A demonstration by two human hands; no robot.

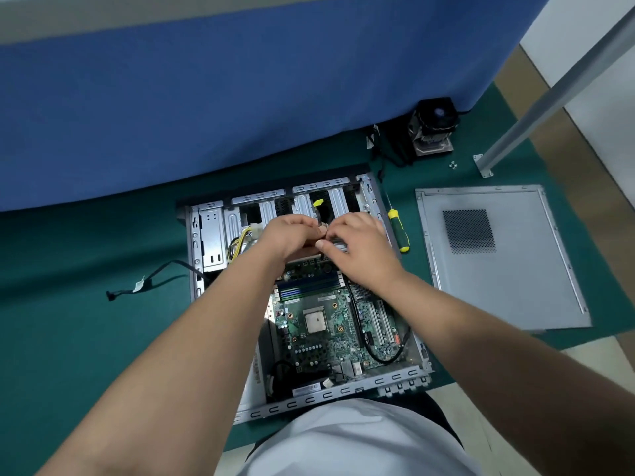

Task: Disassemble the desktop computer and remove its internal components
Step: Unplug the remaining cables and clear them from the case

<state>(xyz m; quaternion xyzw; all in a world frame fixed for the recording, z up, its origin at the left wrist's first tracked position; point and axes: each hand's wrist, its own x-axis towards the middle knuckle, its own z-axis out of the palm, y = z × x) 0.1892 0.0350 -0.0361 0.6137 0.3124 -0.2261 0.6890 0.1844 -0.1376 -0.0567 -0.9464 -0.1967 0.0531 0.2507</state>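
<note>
Both arms reach into the open computer case point(220, 235), left hand point(292, 235) and right hand point(360, 249) curled together, pinching a small metal part point(338, 242).

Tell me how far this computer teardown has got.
Done: the side panel lies off on the mat, and the cooler sits out by the blue wall, leaving the CPU bare. In hand: both hands, left and right, work on a part at the case's far end. Left: the motherboard and memory sticks remain inside.
</note>
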